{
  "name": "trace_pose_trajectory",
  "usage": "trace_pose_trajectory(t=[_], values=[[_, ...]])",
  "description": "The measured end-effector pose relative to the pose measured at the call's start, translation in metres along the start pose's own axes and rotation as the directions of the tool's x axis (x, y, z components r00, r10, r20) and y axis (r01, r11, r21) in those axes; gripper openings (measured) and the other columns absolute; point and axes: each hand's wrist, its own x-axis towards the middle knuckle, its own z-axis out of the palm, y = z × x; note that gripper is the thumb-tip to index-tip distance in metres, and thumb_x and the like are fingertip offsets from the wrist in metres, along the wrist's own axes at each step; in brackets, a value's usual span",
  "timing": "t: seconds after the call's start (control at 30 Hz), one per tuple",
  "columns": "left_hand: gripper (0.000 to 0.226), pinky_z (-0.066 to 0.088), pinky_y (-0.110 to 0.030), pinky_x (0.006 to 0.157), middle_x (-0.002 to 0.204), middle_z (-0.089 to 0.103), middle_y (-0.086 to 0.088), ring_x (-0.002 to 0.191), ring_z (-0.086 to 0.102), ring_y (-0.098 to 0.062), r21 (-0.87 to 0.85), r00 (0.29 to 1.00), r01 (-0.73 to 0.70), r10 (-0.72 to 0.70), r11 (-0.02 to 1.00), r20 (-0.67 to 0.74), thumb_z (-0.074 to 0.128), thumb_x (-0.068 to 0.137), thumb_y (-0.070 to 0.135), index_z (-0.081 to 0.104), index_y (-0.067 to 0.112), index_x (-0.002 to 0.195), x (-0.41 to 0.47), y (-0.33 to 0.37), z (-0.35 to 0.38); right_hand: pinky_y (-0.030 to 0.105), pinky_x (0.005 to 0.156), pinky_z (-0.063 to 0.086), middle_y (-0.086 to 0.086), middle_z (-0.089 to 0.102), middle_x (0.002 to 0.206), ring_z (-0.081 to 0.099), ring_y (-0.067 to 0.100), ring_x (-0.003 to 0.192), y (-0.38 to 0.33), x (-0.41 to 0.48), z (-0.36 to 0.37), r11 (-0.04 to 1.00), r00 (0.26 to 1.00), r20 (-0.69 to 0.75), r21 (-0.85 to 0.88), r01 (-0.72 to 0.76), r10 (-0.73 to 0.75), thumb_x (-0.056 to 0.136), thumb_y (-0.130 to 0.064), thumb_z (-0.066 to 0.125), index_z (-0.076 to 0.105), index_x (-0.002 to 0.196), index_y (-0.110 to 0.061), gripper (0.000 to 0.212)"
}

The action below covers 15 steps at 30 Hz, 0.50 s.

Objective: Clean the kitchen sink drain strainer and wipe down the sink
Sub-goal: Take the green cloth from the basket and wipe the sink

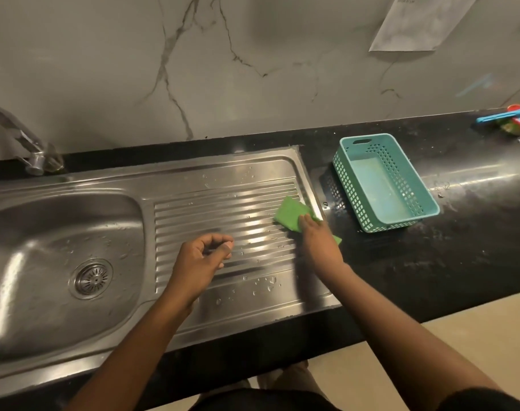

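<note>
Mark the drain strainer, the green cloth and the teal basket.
drain strainer (91,278), head view, on its perforated centre in the basin floor.
green cloth (291,213), head view, on its uncovered upper half.
teal basket (377,191), head view, on its bare inner floor.

- Left hand (203,256): centre of frame, raised, fingers curled in toward the thumb, nothing visible in its grasp.
- Left forearm (128,345): bare, rises from the lower left of the frame to the wrist.
- Right hand (321,241): right of centre, back upward, fingers extended forward, pressing flat on a green cloth (291,213).
- Right forearm (401,321): bare, straight, enters from the lower right corner.
</note>
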Motion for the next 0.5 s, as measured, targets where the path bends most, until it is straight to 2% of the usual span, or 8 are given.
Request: trace_pose_trajectory(t=[0.1, 0.17, 0.27, 0.37, 0.4, 0.43, 0.5], values=[[0.012, 0.062, -0.034, 0.086, 0.106, 0.082, 0.0, 0.102, 0.078, -0.021, -0.002, 0.999, 0.006, -0.006, 1.0, 0.037, 0.073, 0.099, 0.02, 0.081, 0.024, 0.108, 0.0, 0.003, 0.001, 0.042, 0.124, 0.033, 0.014, 0.029, 0.169, 0.034, 0.032, 0.153, 0.0, -0.036, 0.011, 0.997, 0.998, 0.061, -0.083, -0.003, 0.008, 0.099, -0.004, 0.043, 0.027, 0.16, -0.003, 0.063], [0.012, 0.063, -0.033, 0.086, 0.106, 0.082, -0.001, 0.103, 0.078, -0.022, 0.006, 0.998, 0.0, -0.001, 1.0, 0.055, 0.073, 0.099, 0.019, 0.08, 0.023, 0.108, 0.0, 0.004, 0.002, 0.041, 0.125, 0.031, 0.013, 0.027, 0.171, 0.03, 0.031, 0.156, -0.004, -0.052, 0.012, 0.998, 0.995, 0.092, -0.053, -0.028, 0.033, 0.1, -0.009, 0.044, 0.028, 0.161, -0.005, 0.062], [0.013, 0.063, -0.033, 0.085, 0.107, 0.082, -0.001, 0.102, 0.078, -0.021, 0.01, 0.998, 0.0, -0.001, 1.0, 0.059, 0.072, 0.099, 0.02, 0.08, 0.022, 0.109, -0.001, 0.005, -0.002, 0.041, 0.119, 0.038, 0.012, 0.043, 0.163, 0.043, 0.029, 0.148, -0.01, -0.065, 0.005, 0.997, 0.994, 0.087, 0.021, -0.073, 0.071, 0.104, -0.02, 0.039, 0.04, 0.155, -0.008, 0.051], [0.014, 0.064, -0.031, 0.084, 0.107, 0.082, 0.002, 0.101, 0.078, -0.018, 0.019, 0.999, -0.002, 0.001, 1.0, 0.036, 0.072, 0.1, 0.021, 0.081, 0.023, 0.11, -0.004, 0.002, -0.011, 0.045, 0.101, 0.05, 0.006, 0.06, 0.145, 0.059, 0.029, 0.127, -0.009, -0.071, -0.004, 0.997, 0.999, 0.019, -0.072, -0.031, 0.033, 0.105, -0.039, 0.025, 0.049, 0.142, -0.017, 0.048], [0.014, 0.063, -0.032, 0.085, 0.108, 0.082, 0.002, 0.101, 0.078, -0.017, 0.026, 1.0, 0.0, -0.001, 1.0, 0.026, 0.072, 0.1, 0.022, 0.08, 0.023, 0.111, -0.007, 0.0, -0.015, 0.047, 0.104, 0.048, 0.006, 0.057, 0.15, 0.056, 0.031, 0.132, -0.008, -0.073, -0.004, 0.997, 1.0, 0.015, -0.067, -0.025, 0.026, 0.107, -0.041, 0.026, 0.046, 0.146, -0.019, 0.049], [0.014, 0.063, -0.034, 0.087, 0.108, 0.082, 0.003, 0.101, 0.079, -0.016, 0.031, 1.0, 0.002, -0.003, 1.0, 0.018, 0.072, 0.1, 0.023, 0.08, 0.024, 0.112, -0.009, -0.002, -0.018, 0.051, 0.114, 0.041, 0.008, 0.046, 0.16, 0.046, 0.033, 0.144, -0.008, -0.075, -0.002, 0.999, 0.999, 0.026, -0.049, -0.022, 0.023, 0.109, -0.041, 0.026, 0.039, 0.154, -0.021, 0.051], [0.015, 0.062, -0.037, 0.089, 0.109, 0.082, 0.003, 0.101, 0.079, -0.017, 0.028, 1.0, 0.008, -0.008, 1.0, -0.008, 0.072, 0.1, 0.023, 0.08, 0.025, 0.112, -0.015, -0.006, -0.025, 0.056, 0.129, 0.016, 0.007, 0.017, 0.174, 0.015, 0.034, 0.161, -0.013, -0.077, 0.009, 0.998, 0.997, 0.061, 0.03, -0.05, 0.048, 0.112, -0.04, 0.024, 0.02, 0.165, -0.022, 0.056]])
